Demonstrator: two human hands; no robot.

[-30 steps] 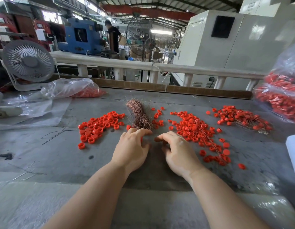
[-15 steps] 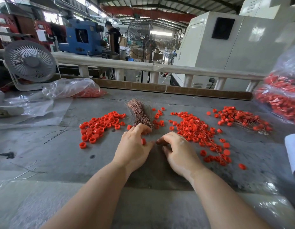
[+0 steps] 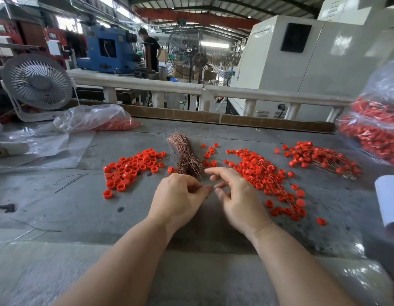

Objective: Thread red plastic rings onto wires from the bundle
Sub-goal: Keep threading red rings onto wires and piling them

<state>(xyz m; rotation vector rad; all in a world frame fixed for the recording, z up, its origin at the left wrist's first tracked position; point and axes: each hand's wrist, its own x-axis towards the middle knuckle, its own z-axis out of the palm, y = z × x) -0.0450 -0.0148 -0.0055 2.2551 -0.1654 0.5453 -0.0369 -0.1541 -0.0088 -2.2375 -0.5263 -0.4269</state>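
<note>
Left hand (image 3: 180,197) curled, fingers pinched together; right hand (image 3: 238,195) fingers spread, the copper wire bundle (image 3: 187,157) just beyond both.

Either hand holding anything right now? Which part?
Left hand has fingers curled near the wire bundle's near end; a held wire cannot be made out. Right hand is open, holding nothing.

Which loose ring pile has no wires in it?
The left pile, left of the wire bundle; the middle pile and right pile have wires through them.
</note>
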